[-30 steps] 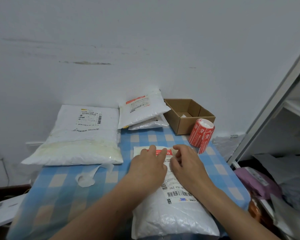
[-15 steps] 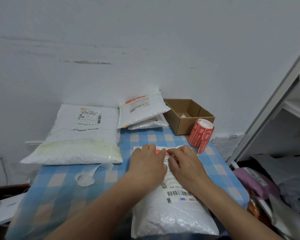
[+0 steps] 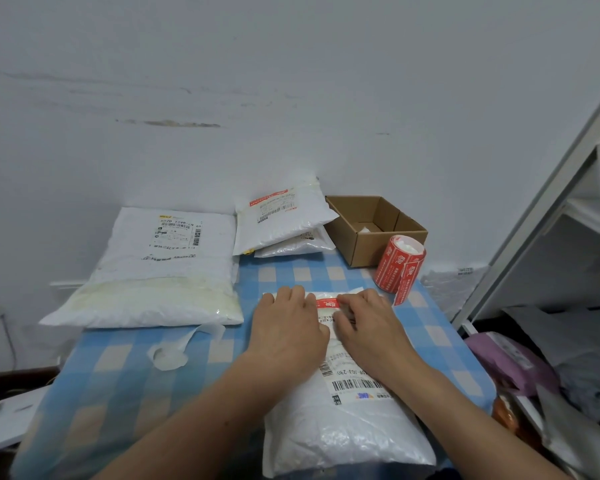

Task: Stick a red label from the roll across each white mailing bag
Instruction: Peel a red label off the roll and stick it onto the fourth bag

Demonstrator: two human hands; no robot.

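Observation:
A white mailing bag (image 3: 343,434) lies on the checked table in front of me. A red label (image 3: 327,302) lies across its far end, only its middle showing between my hands. My left hand (image 3: 288,327) lies flat on the bag, fingers pressing the label's left part. My right hand (image 3: 368,323) presses its right part with extended fingers. The red label roll (image 3: 397,263) stands at the right with a loose strip hanging down. Two smaller white bags (image 3: 284,220) are stacked at the back; the upper one bears a red label. A large white bag (image 3: 160,271) lies at the left.
An open cardboard box (image 3: 371,233) stands behind the roll. Curled white backing paper (image 3: 177,348) lies on the blue checked cloth (image 3: 118,382) left of my hands. A white shelf frame (image 3: 551,216) and a pile of bags (image 3: 513,362) are to the right of the table.
My right hand has uncurled and moved forward onto the label. Both hands slid slightly outward along it, so more of the red label shows between them.

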